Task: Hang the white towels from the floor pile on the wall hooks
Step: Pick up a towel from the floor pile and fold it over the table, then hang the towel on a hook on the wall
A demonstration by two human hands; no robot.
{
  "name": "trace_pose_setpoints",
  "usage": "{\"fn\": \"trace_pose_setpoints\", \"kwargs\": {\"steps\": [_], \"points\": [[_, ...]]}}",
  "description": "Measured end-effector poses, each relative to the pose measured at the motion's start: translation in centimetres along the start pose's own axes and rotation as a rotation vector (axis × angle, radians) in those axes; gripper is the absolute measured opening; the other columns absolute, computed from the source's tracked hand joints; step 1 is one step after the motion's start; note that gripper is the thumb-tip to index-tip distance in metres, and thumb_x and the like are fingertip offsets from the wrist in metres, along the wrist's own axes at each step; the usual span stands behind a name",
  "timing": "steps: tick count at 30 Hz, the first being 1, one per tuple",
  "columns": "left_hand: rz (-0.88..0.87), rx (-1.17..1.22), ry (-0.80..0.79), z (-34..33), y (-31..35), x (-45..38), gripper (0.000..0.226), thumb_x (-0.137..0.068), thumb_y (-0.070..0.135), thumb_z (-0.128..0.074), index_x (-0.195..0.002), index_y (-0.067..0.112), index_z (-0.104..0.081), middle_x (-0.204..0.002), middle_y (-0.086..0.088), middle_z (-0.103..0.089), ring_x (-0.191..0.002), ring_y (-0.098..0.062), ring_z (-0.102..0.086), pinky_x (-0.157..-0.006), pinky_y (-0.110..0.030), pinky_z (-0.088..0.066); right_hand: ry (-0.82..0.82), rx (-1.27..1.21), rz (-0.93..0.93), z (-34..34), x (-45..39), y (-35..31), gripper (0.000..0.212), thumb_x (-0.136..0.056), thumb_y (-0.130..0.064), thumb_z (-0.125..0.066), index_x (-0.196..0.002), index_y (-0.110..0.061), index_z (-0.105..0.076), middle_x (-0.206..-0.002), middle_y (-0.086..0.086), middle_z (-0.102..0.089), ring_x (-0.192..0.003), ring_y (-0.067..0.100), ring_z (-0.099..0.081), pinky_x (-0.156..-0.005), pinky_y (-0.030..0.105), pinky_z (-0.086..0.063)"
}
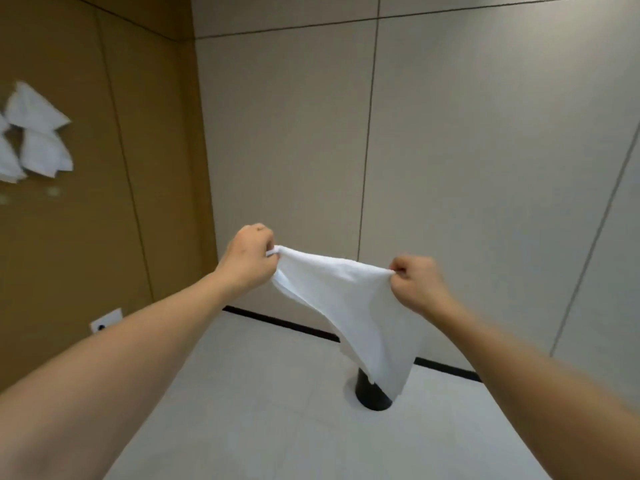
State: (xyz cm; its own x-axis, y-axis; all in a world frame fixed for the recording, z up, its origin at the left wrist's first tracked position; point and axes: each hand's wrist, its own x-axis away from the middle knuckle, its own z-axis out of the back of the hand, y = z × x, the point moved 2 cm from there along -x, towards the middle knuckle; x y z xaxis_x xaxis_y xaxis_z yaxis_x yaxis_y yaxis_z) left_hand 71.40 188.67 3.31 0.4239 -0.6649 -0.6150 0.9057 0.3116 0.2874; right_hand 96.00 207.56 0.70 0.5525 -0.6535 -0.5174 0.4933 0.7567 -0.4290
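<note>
A white towel is stretched in the air between both hands, its lower corner hanging down. My left hand pinches its left corner, where a small loop sticks out. My right hand pinches the right corner. Several white towels hang on the brown wall at the far left, and two small pale hooks show below them. The floor pile is out of view.
A black cylindrical bin stands on the pale tiled floor below the towel, near the grey wall. A white wall socket sits low on the brown wall. The room corner lies just left of my left hand.
</note>
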Motion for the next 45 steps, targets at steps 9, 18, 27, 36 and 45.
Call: {"fn": "trace_pose_setpoints", "kwargs": {"steps": [9,18,27,36,45], "points": [[0.43,-0.161,0.103,5.4,-20.2,0.1,0.017,-0.084,0.027,-0.065,-0.071,0.023,-0.056,-0.082,0.01,-0.054,-0.078,-0.012,-0.051,-0.061,-0.026,-0.034,-0.165,-0.166,0.339,-17.0,-14.2,-14.7,0.018,-0.078,-0.008,-0.047,-0.076,-0.008,-0.065,-0.067,0.006,-0.062,-0.071,0.03,-0.057,-0.062,0.034,-0.05],[0.668,-0.191,0.224,13.0,-39.8,1.7,0.02,-0.083,0.022,-0.067,-0.07,0.019,-0.052,-0.075,0.0,-0.057,-0.069,-0.017,-0.053,-0.053,-0.028,-0.036,-0.23,-0.214,0.51,-33.4,-20.4,-33.8,0.02,-0.079,-0.014,-0.048,-0.073,-0.018,-0.067,-0.074,0.001,-0.066,-0.072,0.025,-0.058,-0.061,0.028,-0.042],[0.783,-0.21,0.263,23.1,-59.1,1.5,0.024,-0.081,0.021,-0.07,-0.068,0.02,-0.051,-0.069,0.001,-0.056,-0.066,-0.015,-0.051,-0.054,-0.027,-0.037,-0.381,-0.35,0.609,-47.7,-26.7,-53.9,0.024,-0.083,-0.014,-0.047,-0.064,-0.022,-0.058,-0.063,-0.006,-0.057,-0.064,0.013,-0.054,-0.05,0.023,-0.032],[0.916,-0.353,0.263,28.1,-75.0,4.6,0.016,-0.087,0.027,-0.065,-0.075,0.019,-0.059,-0.072,0.003,-0.058,-0.07,-0.009,-0.053,-0.056,-0.024,-0.035,-0.495,-0.391,0.845,-61.2,-29.8,-69.8,0.039,-0.086,-0.058,-0.054,-0.083,-0.023,-0.068,-0.08,-0.01,-0.068,-0.075,0.013,-0.062,-0.066,0.032,-0.052],[0.951,-0.592,0.35,31.7,-90.3,3.2,0.019,-0.086,0.019,-0.066,-0.09,0.028,-0.05,-0.077,0.003,-0.06,-0.071,-0.016,-0.054,-0.059,-0.022,-0.037,-0.522,-0.544,0.943,-76.8,-35.0,-85.8,0.042,-0.09,-0.055,-0.056,-0.11,-0.022,-0.071,-0.104,-0.006,-0.072,-0.094,0.013,-0.063,-0.075,0.025,-0.042]]}}
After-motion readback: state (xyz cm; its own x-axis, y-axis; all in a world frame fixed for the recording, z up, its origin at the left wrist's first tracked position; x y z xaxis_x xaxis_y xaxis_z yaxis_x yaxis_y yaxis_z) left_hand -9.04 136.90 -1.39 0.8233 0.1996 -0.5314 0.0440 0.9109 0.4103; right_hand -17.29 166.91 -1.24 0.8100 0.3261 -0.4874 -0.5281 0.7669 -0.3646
